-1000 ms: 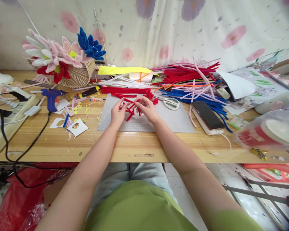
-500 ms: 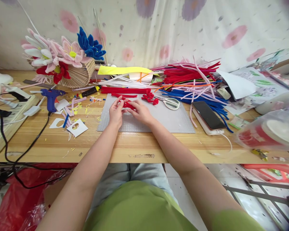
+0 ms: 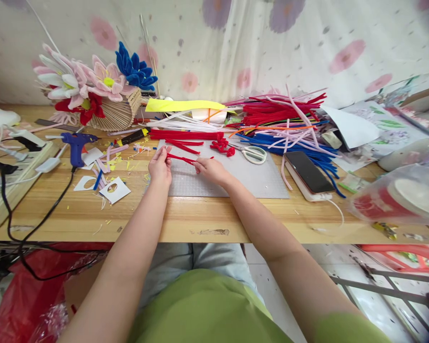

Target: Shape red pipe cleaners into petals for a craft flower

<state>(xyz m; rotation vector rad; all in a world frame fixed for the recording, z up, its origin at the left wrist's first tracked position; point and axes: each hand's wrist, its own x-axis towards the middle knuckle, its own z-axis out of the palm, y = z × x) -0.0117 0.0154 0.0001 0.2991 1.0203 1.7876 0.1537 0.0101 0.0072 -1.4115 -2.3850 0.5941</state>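
Note:
A red pipe cleaner (image 3: 181, 158) stretches between my two hands above the grey cutting mat (image 3: 236, 178). My left hand (image 3: 159, 166) pinches its left end, over the mat's left side. Its right end is closed in the fingers of my right hand (image 3: 210, 170), and a short red tip shows above that hand. Just beyond lie loose red pipe cleaners (image 3: 184, 144) and a longer row of red pipe cleaners (image 3: 186, 135). A heap of curled red pieces (image 3: 224, 146) sits right of them, beside white-handled scissors (image 3: 254, 155).
On the left are a blue glue gun (image 3: 75, 147), a power strip (image 3: 21, 176), paper scraps (image 3: 115, 189) and fuzzy flowers (image 3: 107, 82). A phone (image 3: 309, 172), blue pipe cleaners (image 3: 300, 147) and a bagged cup (image 3: 396, 195) stand to the right.
My hands have moved apart, the left one leftward. The red pipe cleaner, bunched between my fingers before, is now drawn out between them. Another red strand now shows on the mat.

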